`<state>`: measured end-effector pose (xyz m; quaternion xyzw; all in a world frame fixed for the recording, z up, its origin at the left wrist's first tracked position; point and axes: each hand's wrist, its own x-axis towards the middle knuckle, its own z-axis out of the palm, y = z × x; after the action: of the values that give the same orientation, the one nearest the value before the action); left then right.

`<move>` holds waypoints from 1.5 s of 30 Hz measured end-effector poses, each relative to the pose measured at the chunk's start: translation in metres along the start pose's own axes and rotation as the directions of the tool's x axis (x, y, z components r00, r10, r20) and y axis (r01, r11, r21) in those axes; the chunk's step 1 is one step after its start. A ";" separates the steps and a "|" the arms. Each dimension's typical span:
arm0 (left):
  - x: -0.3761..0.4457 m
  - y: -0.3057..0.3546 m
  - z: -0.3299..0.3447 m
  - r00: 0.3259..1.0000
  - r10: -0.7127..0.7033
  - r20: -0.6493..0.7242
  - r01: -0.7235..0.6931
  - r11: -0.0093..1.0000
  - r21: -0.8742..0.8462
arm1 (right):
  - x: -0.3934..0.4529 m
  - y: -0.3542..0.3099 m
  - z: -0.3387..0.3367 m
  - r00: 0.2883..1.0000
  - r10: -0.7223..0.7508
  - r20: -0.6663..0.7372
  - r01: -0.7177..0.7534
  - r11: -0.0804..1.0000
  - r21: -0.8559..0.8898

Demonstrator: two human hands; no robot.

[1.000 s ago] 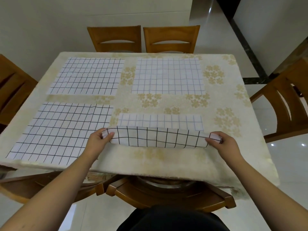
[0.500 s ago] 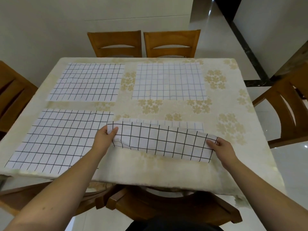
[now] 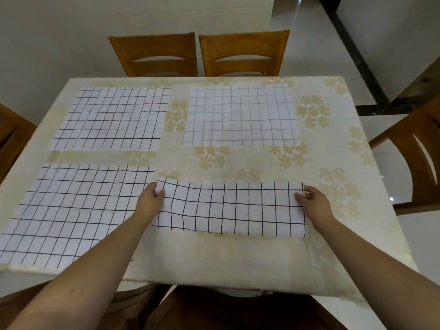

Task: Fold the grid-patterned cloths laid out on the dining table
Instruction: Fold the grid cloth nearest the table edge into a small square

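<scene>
A white cloth with a black grid [image 3: 231, 208] lies folded in half near the table's front edge, right of centre, its fold toward me. My left hand [image 3: 150, 201] pinches its far left corner and my right hand [image 3: 314, 201] pinches its far right corner, both down at the table. Three more grid cloths lie flat and unfolded: one at the near left [image 3: 71, 210], one at the far left [image 3: 114, 117], one at the far right [image 3: 240, 115].
The table wears a cream cloth with beige flower prints [image 3: 238, 258]. Two wooden chairs [image 3: 154, 55] [image 3: 242, 53] stand at the far side, another chair [image 3: 414, 158] at the right, one partly seen at the left [image 3: 12, 132]. The glossy floor lies to the right.
Both hands carried the cloth's near edge up and away from me, laying it over the far half. The cloth now lies folded in half; the camera view shifted slightly.
</scene>
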<state>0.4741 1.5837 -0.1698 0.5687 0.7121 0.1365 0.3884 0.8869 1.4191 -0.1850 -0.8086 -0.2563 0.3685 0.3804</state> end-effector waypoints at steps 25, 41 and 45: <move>0.028 -0.019 0.018 0.985 -0.061 -0.159 0.060 0.998 -0.014 | 0.033 0.002 0.030 0.985 0.079 -0.151 -0.112 0.968 -0.224; 0.032 -0.022 0.024 0.982 -0.056 -0.178 0.047 0.997 -0.056 | 0.032 0.004 0.033 0.976 0.058 -0.211 -0.108 0.966 -0.235; 0.030 -0.018 0.026 0.980 -0.056 -0.190 0.048 0.998 -0.046 | 0.033 0.006 0.033 0.973 0.051 -0.224 -0.103 0.968 -0.227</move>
<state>0.4777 1.5987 -0.2103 0.5259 0.7579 0.1948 0.3334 0.8810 1.4530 -0.2175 -0.8928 -0.2237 0.2598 0.2921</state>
